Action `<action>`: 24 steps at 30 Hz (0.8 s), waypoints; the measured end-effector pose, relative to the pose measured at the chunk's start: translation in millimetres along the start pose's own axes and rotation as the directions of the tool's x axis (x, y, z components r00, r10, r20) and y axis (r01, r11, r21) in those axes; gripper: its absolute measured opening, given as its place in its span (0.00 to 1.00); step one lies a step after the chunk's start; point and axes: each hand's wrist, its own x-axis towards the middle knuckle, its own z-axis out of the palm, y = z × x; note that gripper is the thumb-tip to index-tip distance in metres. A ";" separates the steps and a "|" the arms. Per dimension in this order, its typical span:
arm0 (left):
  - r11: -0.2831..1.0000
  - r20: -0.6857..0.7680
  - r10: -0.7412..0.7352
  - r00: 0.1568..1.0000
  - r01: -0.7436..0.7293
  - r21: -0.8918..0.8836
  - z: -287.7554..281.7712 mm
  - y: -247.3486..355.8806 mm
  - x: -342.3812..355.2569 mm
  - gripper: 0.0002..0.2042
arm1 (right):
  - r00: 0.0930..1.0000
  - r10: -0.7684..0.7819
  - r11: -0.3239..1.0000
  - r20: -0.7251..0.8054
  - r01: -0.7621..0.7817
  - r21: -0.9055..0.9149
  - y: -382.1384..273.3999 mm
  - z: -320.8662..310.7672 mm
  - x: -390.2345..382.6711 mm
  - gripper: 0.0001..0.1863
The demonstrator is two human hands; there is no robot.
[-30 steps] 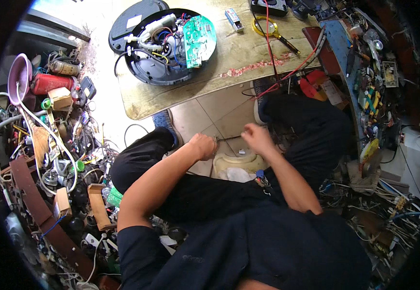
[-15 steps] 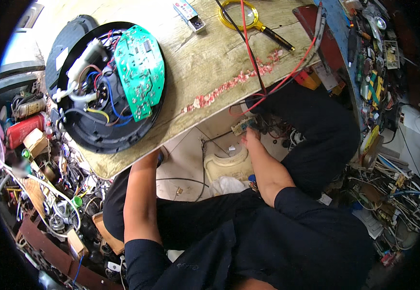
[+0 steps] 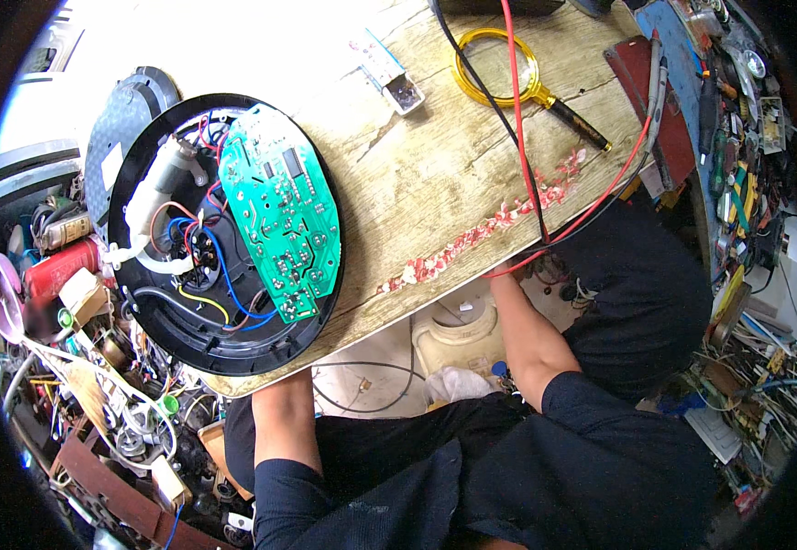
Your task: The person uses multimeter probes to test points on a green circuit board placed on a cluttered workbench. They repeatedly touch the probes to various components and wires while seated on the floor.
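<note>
Both my arms reach beneath the front edge of the wood-patterned table point(image 3: 371, 367). My left forearm point(image 3: 284, 412) passes under it below a round black housing point(image 3: 187, 353), and that hand is hidden. At the edge right of the middle, the tabletop covers most of my right hand point(image 3: 505, 278), so its fingers and anything in them do not show. In the housing on the table lie a green circuit board point(image 3: 281, 215), a motor-like cylinder with a white tube point(image 3: 155, 188), and coloured wires.
A magnifying glass point(image 3: 549, 96), a small open box point(image 3: 403, 92), red-and-white crumbs point(image 3: 472, 240) and red and black leads point(image 3: 519, 110) lie on the table. Cluttered parts point(image 3: 96, 367) fill the left, tools and cables point(image 3: 756, 367) the right. A beige container point(image 3: 458, 339) stands below.
The view has shifted, so the table sits lower in the picture. My right hand, earlier visible with a small board-like part at its fingers, is now mostly hidden by the table edge.
</note>
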 end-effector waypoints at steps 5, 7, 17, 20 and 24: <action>1.000 -0.003 0.029 1.000 -0.029 0.001 0.9 0.4 5.6 0.12 | 0.997 0.015 1.000 0.082 -0.017 0.024 2.1 -10.7 -13.6 0.17; 0.998 -0.012 0.060 0.998 -0.060 -0.002 -3.3 4.2 14.0 0.12 | 0.982 0.010 0.995 0.191 -0.029 0.096 19.3 -20.1 13.4 0.11; 0.993 -0.012 0.120 0.993 -0.120 0.002 -1.2 16.8 44.5 0.10 | 0.799 0.082 0.964 0.596 0.088 -0.250 15.2 -5.8 -93.1 0.17; 0.984 -0.016 0.175 0.984 -0.175 -0.012 -10.5 33.9 51.4 0.10 | 0.811 0.223 0.612 0.540 0.315 -0.726 14.6 -2.1 -75.6 0.26; 0.963 -0.030 0.256 0.966 -0.258 -0.076 -22.8 56.8 52.5 0.09 | 0.662 -0.006 0.368 0.749 0.698 -0.614 47.4 18.5 -105.8 0.28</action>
